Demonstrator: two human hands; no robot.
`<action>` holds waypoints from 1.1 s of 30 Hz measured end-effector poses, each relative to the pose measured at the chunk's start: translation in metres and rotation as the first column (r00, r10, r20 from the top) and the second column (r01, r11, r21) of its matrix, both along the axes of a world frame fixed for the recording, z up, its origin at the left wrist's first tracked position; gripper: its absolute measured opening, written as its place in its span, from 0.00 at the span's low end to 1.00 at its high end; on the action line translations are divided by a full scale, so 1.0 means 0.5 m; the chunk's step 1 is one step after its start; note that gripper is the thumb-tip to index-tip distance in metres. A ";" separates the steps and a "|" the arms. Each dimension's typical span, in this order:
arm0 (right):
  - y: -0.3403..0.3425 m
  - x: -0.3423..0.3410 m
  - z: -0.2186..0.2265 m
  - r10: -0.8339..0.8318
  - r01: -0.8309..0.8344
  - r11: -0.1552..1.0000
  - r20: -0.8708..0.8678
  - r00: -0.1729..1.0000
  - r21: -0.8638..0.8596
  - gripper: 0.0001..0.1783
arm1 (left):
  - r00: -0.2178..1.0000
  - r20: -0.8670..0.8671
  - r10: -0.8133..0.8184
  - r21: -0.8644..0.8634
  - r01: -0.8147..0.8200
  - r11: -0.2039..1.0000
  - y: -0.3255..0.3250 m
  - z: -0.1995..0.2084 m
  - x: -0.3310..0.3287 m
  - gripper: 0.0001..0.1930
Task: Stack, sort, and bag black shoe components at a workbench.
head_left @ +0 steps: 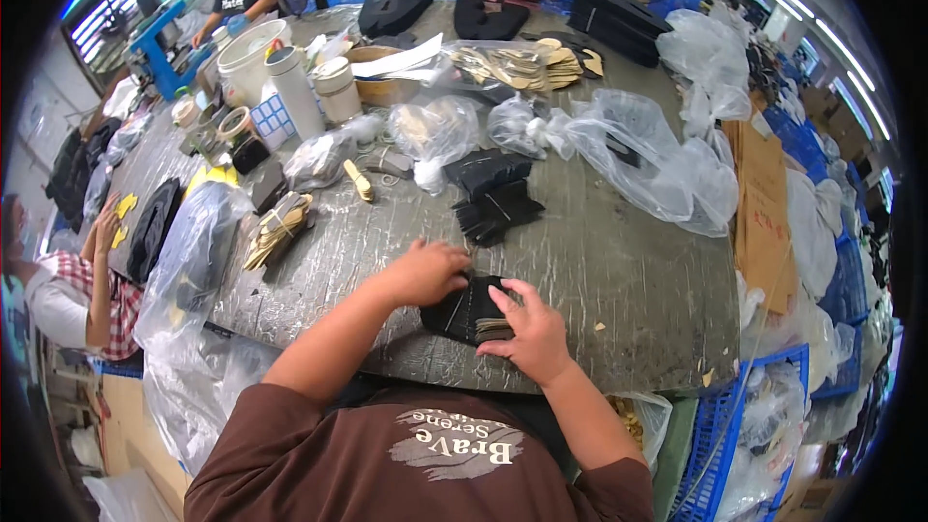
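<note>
A stack of flat black pieces [449,317], with paler layered edges at its right end, lies at the table's near edge in front of me. My right hand [532,331] grips its right end, thumb on the near side and fingers on the far side. My left hand [425,273] is closed at the stack's far left edge, its fingers bent and the fingertips partly hidden. Just beyond my hands lie a bundle of black strips [495,213] and a folded black piece [488,172].
Tied clear bags [638,150] and banded tan cut pieces [278,230] surround the work spot. Farther off stand a white bucket [253,56] and a tall bottle [294,92]. A blue crate [713,440] sits at the right. Co-workers are at the left and far sides.
</note>
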State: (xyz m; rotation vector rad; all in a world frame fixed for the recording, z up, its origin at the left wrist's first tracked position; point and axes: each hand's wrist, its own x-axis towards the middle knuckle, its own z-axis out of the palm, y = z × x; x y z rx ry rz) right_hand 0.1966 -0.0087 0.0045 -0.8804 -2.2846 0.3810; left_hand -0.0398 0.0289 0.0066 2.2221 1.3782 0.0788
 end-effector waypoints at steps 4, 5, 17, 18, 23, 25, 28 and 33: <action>-0.009 -0.045 0.014 0.026 0.014 0.991 0.281 0.959 -0.136 0.51 | 0.989 0.081 0.125 0.282 -0.143 0.949 -0.084 -0.053 0.011 0.29; -0.003 -0.054 0.021 0.005 0.085 0.979 0.440 0.898 -0.183 0.53 | 0.985 0.118 0.124 0.350 -0.158 0.923 -0.088 -0.057 0.011 0.27; 0.016 -0.082 0.033 -0.025 0.200 0.940 0.527 0.849 -0.278 0.59 | 0.930 0.070 0.361 0.353 -0.362 0.863 -0.139 0.001 0.063 0.06; 0.008 -0.086 0.035 -0.070 0.249 0.927 0.526 0.848 -0.279 0.58 | 0.940 -0.055 0.338 0.340 -0.301 0.891 -0.141 0.005 0.073 0.07; -0.020 -0.089 0.031 -0.192 0.367 0.884 0.489 0.851 -0.290 0.58 | 0.938 -0.131 0.321 0.294 -0.272 0.916 -0.140 0.002 0.082 0.10; -0.024 -0.090 0.040 -0.190 0.382 0.869 0.499 0.845 -0.316 0.59 | 0.929 0.008 0.371 0.223 -0.363 0.905 -0.134 -0.017 0.070 0.09; -0.018 -0.076 0.020 -0.180 0.320 0.911 0.448 0.876 -0.260 0.59 | 0.824 0.282 0.491 -0.089 -0.487 0.869 -0.131 0.003 0.049 0.07; 0.010 -0.063 0.031 -0.046 0.225 0.911 0.458 0.888 -0.344 0.58 | 0.331 0.543 0.772 -0.700 -0.330 0.634 -0.137 -0.003 0.012 0.03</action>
